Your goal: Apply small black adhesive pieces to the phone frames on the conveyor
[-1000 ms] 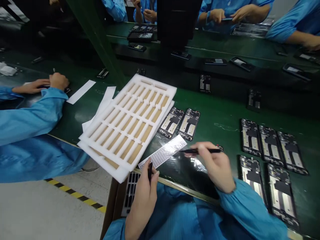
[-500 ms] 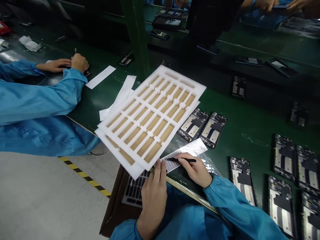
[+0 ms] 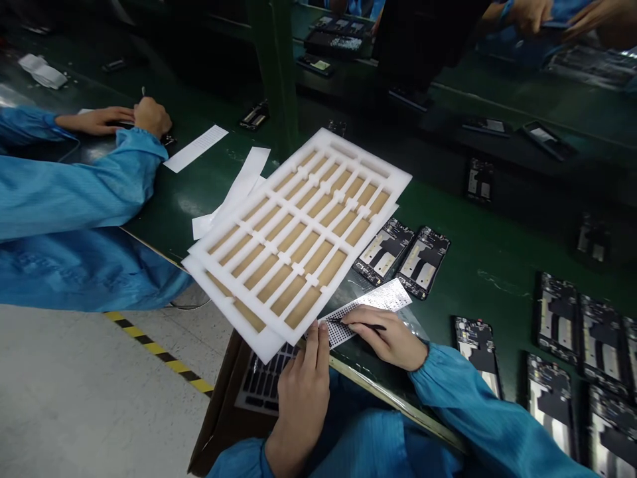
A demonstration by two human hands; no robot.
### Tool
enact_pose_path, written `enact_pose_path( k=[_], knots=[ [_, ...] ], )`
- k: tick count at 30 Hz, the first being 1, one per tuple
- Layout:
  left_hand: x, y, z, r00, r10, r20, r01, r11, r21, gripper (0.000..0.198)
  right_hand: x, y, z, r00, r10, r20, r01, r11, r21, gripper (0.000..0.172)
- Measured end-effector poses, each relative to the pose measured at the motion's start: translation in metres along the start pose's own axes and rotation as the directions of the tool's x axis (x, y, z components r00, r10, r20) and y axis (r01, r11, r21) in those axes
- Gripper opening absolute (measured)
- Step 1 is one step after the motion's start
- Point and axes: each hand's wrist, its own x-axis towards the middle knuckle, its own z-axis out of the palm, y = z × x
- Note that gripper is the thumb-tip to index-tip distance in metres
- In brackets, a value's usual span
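White sheet [image 3: 383, 298]: at tabletop's [image 3: 475, 259] front edge | right hand [image 3: 385, 335]: pinching black tool [image 3: 374, 326], tip shifted from far end to near dots, apparently working them | left hand [image 3: 303, 392]: fingers straight, grip hidden

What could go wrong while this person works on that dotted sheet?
The stacked foam trays overhang the table edge near the left hand, so a bump might tip them. The right hand holds a thin dark tool at the dotted sheet; a slip could mark it. The right sleeve might brush the nearby opened phone.
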Motion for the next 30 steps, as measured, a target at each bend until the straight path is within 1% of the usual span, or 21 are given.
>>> enact_pose_path(
  k=[2, 6, 8, 11, 13, 16, 19, 21, 22, 24, 25, 27, 28, 30],
  knots=[
    [0.0, 0.001, 0.001, 1.0, -0.003, -0.02, 0.003, 1.0, -0.009, 0.051, 0.001, 0.005, -0.002, 0.999, -0.029, 0.019, 0.029, 0.999, 0.013, 0.022],
    [0.0, 0.003, 0.003, 0.999, -0.019, -0.027, 0.018, 0.999, -0.033, 0.052, -0.001, 0.012, -0.001, 0.999, -0.041, -0.004, 0.041, 0.999, 0.025, 0.022],
    [0.0, 0.003, 0.003, 0.999, -0.026, -0.027, 0.024, 0.999, -0.041, 0.051, -0.002, 0.012, -0.001, 1.0, -0.027, 0.005, 0.027, 1.0, 0.008, 0.022],
    [-0.002, 0.004, 0.004, 0.999, -0.029, -0.028, 0.028, 0.999, -0.036, 0.052, 0.004, 0.007, -0.005, 0.998, -0.011, 0.054, 0.012, 1.0, -0.013, 0.023],
    [-0.002, 0.003, 0.005, 0.999, -0.03, -0.025, 0.029, 0.999, -0.024, 0.053, 0.014, 0.001, -0.011, 0.994, 0.001, 0.113, 0.002, 1.0, -0.019, 0.024],
    [-0.003, 0.003, 0.006, 0.999, -0.023, -0.027, 0.022, 1.0, -0.01, 0.053, 0.04, -0.007, -0.02, 0.97, 0.045, 0.24, -0.037, 0.999, -0.039, 0.026],
    [-0.004, 0.002, 0.007, 1.0, -0.022, -0.023, 0.021, 1.0, -0.01, 0.054, 0.071, -0.012, -0.027, 0.916, 0.085, 0.393, -0.055, 0.995, -0.086, 0.025],
    [-0.005, 0.002, 0.008, 0.999, -0.029, -0.019, 0.028, 0.999, -0.017, 0.056, 0.085, -0.013, -0.029, 0.884, 0.102, 0.456, -0.062, 0.993, -0.101, 0.023],
    [-0.005, 0.002, 0.009, 0.999, -0.033, -0.02, 0.032, 0.999, -0.025, 0.057, 0.088, -0.012, -0.028, 0.876, 0.118, 0.467, -0.088, 0.992, -0.085, 0.022],
    [-0.006, 0.002, 0.01, 0.999, -0.044, -0.032, 0.043, 0.998, -0.045, 0.056, 0.087, -0.008, -0.026, 0.881, 0.195, 0.431, -0.229, 0.973, 0.029, 0.02],
    [-0.006, 0.003, 0.011, 0.998, -0.051, -0.037, 0.049, 0.997, -0.058, 0.056, 0.082, -0.005, -0.025, 0.882, 0.247, 0.401, -0.313, 0.944, 0.108, 0.02],
    [-0.008, 0.004, 0.013, 0.997, -0.067, -0.041, 0.063, 0.994, -0.087, 0.056, 0.071, 0.002, -0.019, 0.876, 0.341, 0.342, -0.434, 0.866, 0.248, 0.033],
    [-0.008, 0.004, 0.014, 0.996, -0.076, -0.04, 0.071, 0.992, -0.101, 0.055, 0.065, 0.006, -0.016, 0.873, 0.37, 0.317, -0.462, 0.837, 0.293, 0.041],
    [-0.009, 0.005, 0.016, 0.995, -0.095, -0.031, 0.09, 0.988, -0.125, 0.055, 0.056, 0.012, -0.01, 0.877, 0.397, 0.271, -0.474, 0.812, 0.342, 0.055]
  ],
)
